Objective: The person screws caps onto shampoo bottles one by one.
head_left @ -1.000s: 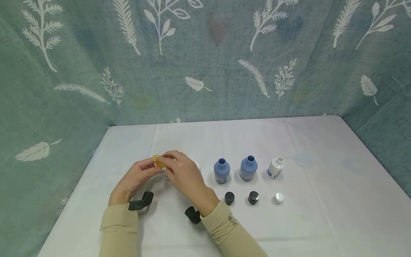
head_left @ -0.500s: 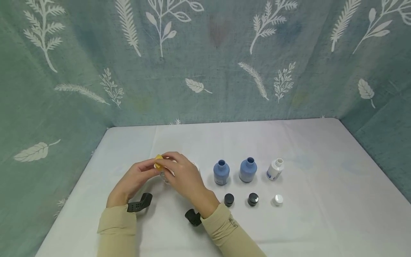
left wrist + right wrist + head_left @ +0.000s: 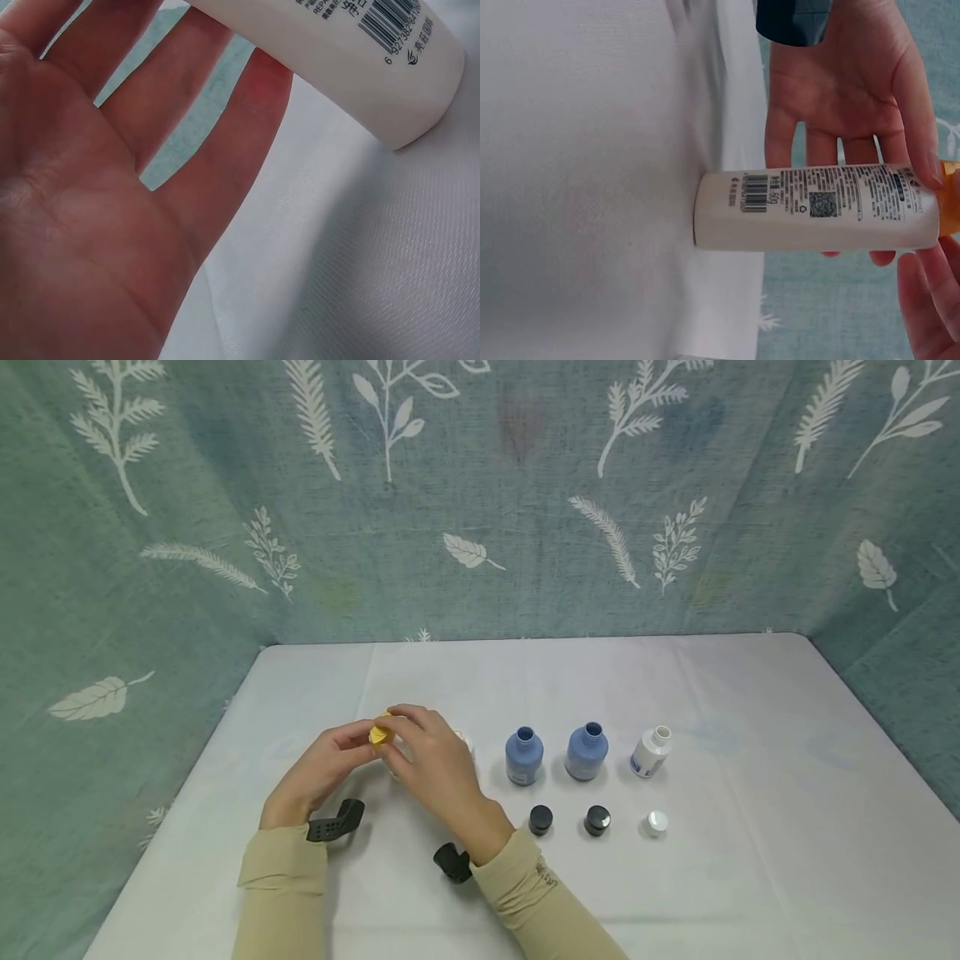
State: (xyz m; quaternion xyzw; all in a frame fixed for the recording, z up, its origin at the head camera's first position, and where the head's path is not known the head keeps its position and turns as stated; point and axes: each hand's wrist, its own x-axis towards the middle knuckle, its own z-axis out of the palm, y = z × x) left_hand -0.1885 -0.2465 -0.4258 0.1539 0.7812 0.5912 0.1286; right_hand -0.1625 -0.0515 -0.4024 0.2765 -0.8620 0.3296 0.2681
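A cream-white bottle [image 3: 810, 217] with printed text and a barcode stands with its base at the white cloth, seen sideways in the right wrist view. My left hand [image 3: 318, 768] holds it near the top, thumb on the front and fingers behind. The bottle's lower part [image 3: 360, 60] also shows in the left wrist view. On its upper end sits a yellow cap [image 3: 380, 733], pinched by the fingers of my right hand [image 3: 442, 768]. In the head view the hands hide most of this bottle.
Right of my hands stand two blue bottles [image 3: 524, 756] and a small white bottle [image 3: 651, 752], all uncapped. Two black caps [image 3: 541, 819] and a white cap [image 3: 656, 824] lie in front. A white object [image 3: 467, 745] shows partly behind my right hand.
The yellow cap shows a different side between the fingers of my right hand. Both hands stay at the bottle's top, and the head view has shifted slightly.
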